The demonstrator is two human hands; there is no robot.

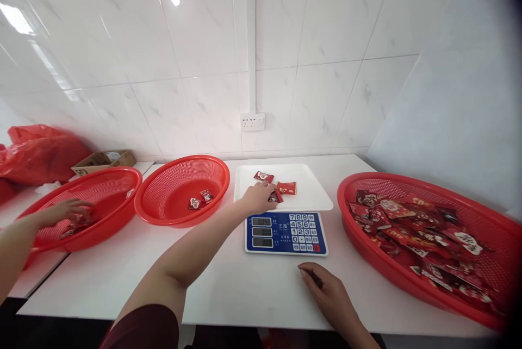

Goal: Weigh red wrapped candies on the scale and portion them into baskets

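My left hand (260, 198) reaches over the white scale pan (310, 188), its fingers closed on a small dark red packet (277, 195) at the pan's front. Behind the fingertips lies another dark red packet (264, 176), and a brighter red packet (287, 188) is just to their right. In front of the pan is the scale's blue keypad panel (281, 235) with three small displays. My right hand (324, 289) rests on the white table below the panel, fingers curled in, with nothing visible in them.
On the right a large red basket (350, 218) holds many packets. Left of the scale, a red basket (163, 175) contains several packets. Farther left, another person's hand (71, 212) is inside a red basket (122, 175). A cardboard box (95, 161) and red bag (44, 153) stand behind.
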